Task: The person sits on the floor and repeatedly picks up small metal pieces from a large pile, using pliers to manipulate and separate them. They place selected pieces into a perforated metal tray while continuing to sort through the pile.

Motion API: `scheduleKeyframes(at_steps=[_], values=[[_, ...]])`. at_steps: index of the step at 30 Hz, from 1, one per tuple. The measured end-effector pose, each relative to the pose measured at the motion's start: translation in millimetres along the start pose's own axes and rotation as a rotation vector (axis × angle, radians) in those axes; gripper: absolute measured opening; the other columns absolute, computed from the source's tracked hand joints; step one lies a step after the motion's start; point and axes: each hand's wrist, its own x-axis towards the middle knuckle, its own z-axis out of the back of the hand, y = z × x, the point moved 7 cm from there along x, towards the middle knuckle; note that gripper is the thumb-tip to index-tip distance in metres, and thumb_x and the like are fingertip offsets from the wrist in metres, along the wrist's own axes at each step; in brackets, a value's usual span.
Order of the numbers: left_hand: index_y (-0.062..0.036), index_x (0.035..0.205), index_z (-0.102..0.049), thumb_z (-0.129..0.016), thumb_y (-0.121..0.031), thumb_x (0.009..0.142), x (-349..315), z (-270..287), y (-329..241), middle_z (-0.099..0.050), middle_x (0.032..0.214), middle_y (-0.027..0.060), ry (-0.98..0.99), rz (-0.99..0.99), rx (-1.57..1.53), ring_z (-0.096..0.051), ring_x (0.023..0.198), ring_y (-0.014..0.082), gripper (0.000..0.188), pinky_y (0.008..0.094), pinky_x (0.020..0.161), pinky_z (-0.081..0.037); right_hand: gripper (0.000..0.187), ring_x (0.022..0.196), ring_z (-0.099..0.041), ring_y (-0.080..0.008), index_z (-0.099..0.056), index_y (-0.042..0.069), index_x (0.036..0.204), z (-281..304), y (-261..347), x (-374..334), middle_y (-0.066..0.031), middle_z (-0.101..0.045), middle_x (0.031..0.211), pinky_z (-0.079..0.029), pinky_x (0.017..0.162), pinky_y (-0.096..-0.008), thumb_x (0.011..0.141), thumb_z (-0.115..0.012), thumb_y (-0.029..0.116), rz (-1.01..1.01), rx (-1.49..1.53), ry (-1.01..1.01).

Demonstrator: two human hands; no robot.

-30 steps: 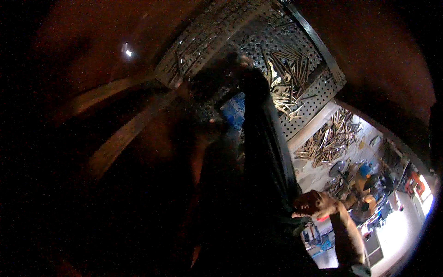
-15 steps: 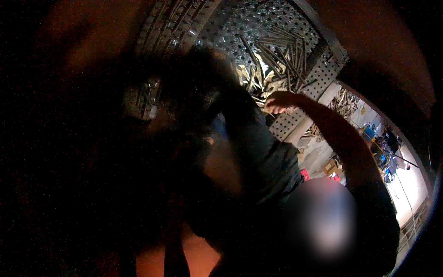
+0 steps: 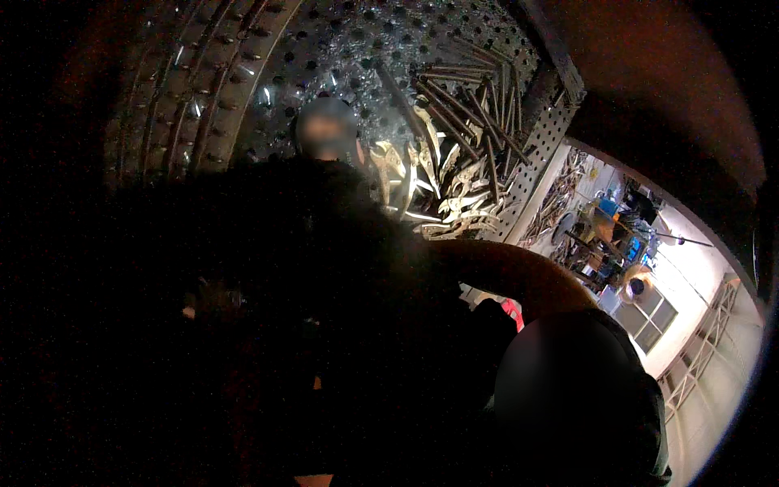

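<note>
Neither of my hands can be made out, as the left and lower parts of the picture are almost black. A bent bare arm [image 3: 511, 269] crosses the middle right; it seems to belong to a person in dark clothing at the lower right. That arm's hand is lost in shadow. Beyond it lie pale metal parts shaped like locking-plier pieces [image 3: 466, 199], heaped with dark metal rods [image 3: 450, 101]. The heap rests on perforated metal sheeting [image 3: 365, 36]. A small blurred patch [image 3: 326, 126] stands beside the heap, its nature unclear.
Ribbed, curving metal wall [image 3: 195, 89] rises at the upper left, dotted with holes. At right, past the perforated edge [image 3: 531, 166], a lit room shows a cluttered work area [image 3: 613, 235], a window [image 3: 649, 321] and a metal truss [image 3: 702, 349].
The view has shifted, so the lit room and window show more. The other person's hand, visible before beside the metal parts, is now hidden in dark. More of the pale parts shows.
</note>
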Motion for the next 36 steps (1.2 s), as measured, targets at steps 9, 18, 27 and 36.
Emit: scheduleKeyframes(at_steps=[9,18,27,36], values=[[-0.0026,0.143,-0.049,-0.064,-0.038,0.098,2,1,-2,-0.062,0.129,0.0279,-0.064,-0.106,0.087,-0.062,0.113,0.0454,0.059,0.0514,0.097,-0.052,0.048,0.099,-0.064,-0.023,-0.062,-0.001,0.132,-27,-6,-2,-0.0118,-0.068,0.114,-0.05,0.086,-0.0363,0.101,-0.057,0.035,-0.019,-0.044,-0.111],[-0.0027,0.143,-0.049,-0.063,-0.037,0.099,-169,10,-35,-0.062,0.127,0.0282,-0.106,0.067,0.063,-0.063,0.111,0.0459,0.058,0.0514,0.096,-0.052,0.047,0.096,-0.062,-0.0201,-0.061,0.0,0.133,-9,-12,3,-0.0092,-0.066,0.115,-0.049,0.083,-0.0341,0.101,-0.056,0.034,0.053,-0.078,-0.276],[-0.004,0.145,-0.048,-0.065,-0.039,0.097,-321,3,-101,-0.063,0.127,0.0267,-0.193,0.188,0.086,-0.064,0.108,0.046,0.062,0.0505,0.094,-0.054,0.047,0.094,-0.059,-0.0172,-0.06,0.0,0.134,-62,-185,-193,-0.0066,-0.064,0.116,-0.047,0.079,-0.0319,0.101,-0.055,0.033,0.028,0.534,-0.565],[-0.0061,0.142,-0.052,-0.076,-0.023,0.092,-281,17,-166,-0.069,0.113,0.0145,-0.423,-0.188,-0.269,-0.069,0.102,0.0249,0.059,0.0371,0.091,-0.054,0.048,0.07,-0.05,-0.0108,-0.058,0.004,0.136,188,-143,-353,0.0022,-0.053,0.081,-0.045,0.064,-0.0281,0.099,-0.053,0.034,0.315,1.234,-1.01]])
